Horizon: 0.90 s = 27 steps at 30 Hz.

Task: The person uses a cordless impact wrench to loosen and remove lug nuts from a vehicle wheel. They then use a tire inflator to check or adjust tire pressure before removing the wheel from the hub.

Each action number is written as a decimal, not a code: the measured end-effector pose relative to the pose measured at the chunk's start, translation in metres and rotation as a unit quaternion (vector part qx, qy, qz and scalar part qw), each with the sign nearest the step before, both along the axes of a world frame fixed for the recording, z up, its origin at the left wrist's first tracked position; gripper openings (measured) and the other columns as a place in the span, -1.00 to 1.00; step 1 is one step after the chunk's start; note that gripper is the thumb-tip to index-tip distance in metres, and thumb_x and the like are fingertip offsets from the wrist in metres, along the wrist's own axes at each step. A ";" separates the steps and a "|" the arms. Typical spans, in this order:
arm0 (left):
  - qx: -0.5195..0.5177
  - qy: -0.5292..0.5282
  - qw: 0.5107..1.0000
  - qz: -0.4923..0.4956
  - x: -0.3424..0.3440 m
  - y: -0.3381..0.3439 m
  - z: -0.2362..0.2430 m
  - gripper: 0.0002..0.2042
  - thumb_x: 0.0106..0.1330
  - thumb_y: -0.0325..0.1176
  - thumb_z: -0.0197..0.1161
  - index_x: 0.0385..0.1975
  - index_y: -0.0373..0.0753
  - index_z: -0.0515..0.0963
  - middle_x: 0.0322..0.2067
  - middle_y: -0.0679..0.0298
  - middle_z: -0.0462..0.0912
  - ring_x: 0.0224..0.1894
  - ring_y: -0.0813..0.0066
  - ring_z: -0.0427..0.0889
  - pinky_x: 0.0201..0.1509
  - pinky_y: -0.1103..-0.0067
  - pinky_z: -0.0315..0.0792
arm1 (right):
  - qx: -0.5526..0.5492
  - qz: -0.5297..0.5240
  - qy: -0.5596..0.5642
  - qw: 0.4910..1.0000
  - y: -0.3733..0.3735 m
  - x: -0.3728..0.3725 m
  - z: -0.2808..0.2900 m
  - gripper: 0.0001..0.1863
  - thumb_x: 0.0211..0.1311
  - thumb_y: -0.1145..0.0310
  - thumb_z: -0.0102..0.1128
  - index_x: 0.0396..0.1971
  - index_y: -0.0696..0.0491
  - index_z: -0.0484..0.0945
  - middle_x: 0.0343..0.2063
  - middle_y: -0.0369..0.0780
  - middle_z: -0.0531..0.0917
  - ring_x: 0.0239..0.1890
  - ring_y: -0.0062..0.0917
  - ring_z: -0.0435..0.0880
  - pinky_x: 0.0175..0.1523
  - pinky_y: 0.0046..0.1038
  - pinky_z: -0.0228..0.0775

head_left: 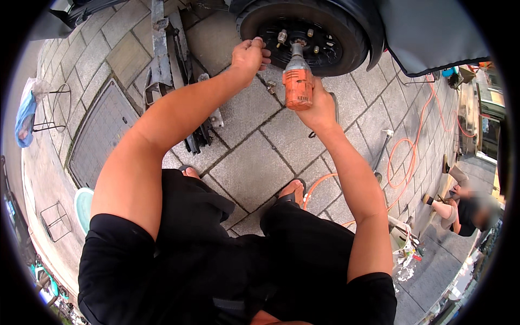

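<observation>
My right hand (320,108) grips an orange impact wrench (298,89) with a grey nose. Its nose points at the hub of a black wheel (333,57), and the tip meets the area among the lug nuts. Several brass-coloured nuts or studs show on the wheel, one lug nut (282,37) standing out left of the wrench. My left hand (251,57) is at the tyre's left edge, fingers loosely bent and a little apart, with nothing visible in them. Whether its fingertips touch the wheel I cannot tell.
A rusty metal frame (161,59) lies on the paving left of the wheel. An orange air hose (414,149) coils at the right, beside a long-handled tool (384,151). A bucket of tools (403,238) stands lower right. Another person (463,211) sits farther right. A metal cover (102,132) is set in the ground.
</observation>
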<state>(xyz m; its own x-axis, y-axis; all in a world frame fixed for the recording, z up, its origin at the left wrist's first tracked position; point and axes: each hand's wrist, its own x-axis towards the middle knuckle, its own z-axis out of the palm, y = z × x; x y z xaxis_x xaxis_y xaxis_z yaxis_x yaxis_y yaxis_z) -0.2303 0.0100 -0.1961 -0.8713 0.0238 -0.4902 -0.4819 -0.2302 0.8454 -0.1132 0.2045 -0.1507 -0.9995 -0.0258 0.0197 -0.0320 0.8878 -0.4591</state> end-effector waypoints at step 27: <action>0.163 -0.013 0.986 -0.023 -0.011 0.000 0.017 -0.54 0.60 -0.10 0.11 0.15 -0.45 0.56 0.08 0.01 0.66 0.04 0.26 0.65 0.13 0.36 0.60 | 0.020 -0.037 -0.087 0.995 -0.056 -0.023 0.004 -0.35 0.16 0.04 0.46 -0.04 0.22 0.35 -0.16 0.20 0.71 -0.12 0.08 0.76 -0.01 -0.03 0.59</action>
<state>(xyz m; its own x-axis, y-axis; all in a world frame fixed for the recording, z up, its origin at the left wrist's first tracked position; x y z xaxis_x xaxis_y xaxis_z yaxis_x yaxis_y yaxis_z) -0.2411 0.0099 -0.1795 -0.8526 0.2240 -0.4721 -0.5192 -0.4649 0.7172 -0.1362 0.1488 -0.1466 -0.9869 0.0512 -0.1530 0.1112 0.9028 -0.4154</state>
